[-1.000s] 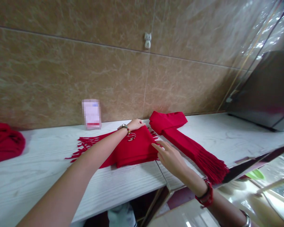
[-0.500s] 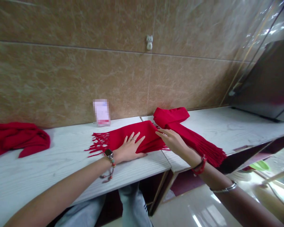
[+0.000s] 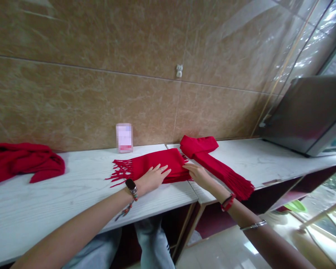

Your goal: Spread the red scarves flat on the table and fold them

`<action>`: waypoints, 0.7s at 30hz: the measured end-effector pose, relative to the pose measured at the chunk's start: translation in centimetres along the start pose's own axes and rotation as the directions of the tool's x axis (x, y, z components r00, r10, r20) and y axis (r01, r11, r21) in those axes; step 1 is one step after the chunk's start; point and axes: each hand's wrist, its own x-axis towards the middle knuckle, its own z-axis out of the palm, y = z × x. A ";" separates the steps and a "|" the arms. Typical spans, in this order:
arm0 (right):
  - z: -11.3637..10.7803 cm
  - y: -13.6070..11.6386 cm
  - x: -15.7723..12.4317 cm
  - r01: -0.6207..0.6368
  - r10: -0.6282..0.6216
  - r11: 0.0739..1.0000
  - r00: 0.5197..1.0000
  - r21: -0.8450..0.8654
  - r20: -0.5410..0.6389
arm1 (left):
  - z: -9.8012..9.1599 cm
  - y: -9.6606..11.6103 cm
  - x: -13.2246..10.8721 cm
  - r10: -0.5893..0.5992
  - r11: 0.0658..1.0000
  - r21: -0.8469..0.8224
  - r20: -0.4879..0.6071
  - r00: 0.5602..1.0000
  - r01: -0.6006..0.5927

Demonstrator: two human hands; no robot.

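Note:
A folded red scarf [image 3: 148, 161] lies on the white wood-grain table [image 3: 81, 198], its fringe spread to the left. My left hand [image 3: 153, 178] rests on the scarf's front part with the fingers apart, a ring on one finger and a dark watch at the wrist. At the scarf's right end, my right hand [image 3: 197, 174] touches the cloth with its fingertips, its fingers stretched out and holding nothing. Another red scarf [image 3: 221, 168] lies bent on the tabletop just right of that hand, its fringed end at the front edge.
A bunched red cloth [image 3: 25, 162] lies at the far left. A small blurred pinkish card or box [image 3: 124, 138] stands by the tiled wall. On the right is a dark grey appliance [image 3: 305, 116]. Open shelves run below the tabletop.
The view has tilted up, so more wall shows. My left fingers are less widely spread on the scarf. My right hand has shifted slightly along the scarf's right end, where fringe now shows above it.

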 end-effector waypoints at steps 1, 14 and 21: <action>-0.2 -0.6 0.1 0.006 -0.006 1.000 1.000 0.017 0.005 | 0.1 -0.3 -0.4 0.014 1.000 0.011 0.008 1.000 -0.014; -2.1 -3.2 2.1 0.146 -0.151 0.979 0.988 -0.144 -0.020 | -4.0 -1.2 -2.4 0.024 1.000 0.011 -0.009 1.000 -0.024; -0.1 -2.6 -0.9 0.125 -0.117 0.981 0.991 -0.145 0.067 | -1.4 -0.4 -3.3 0.058 0.998 -0.017 0.111 0.992 -0.056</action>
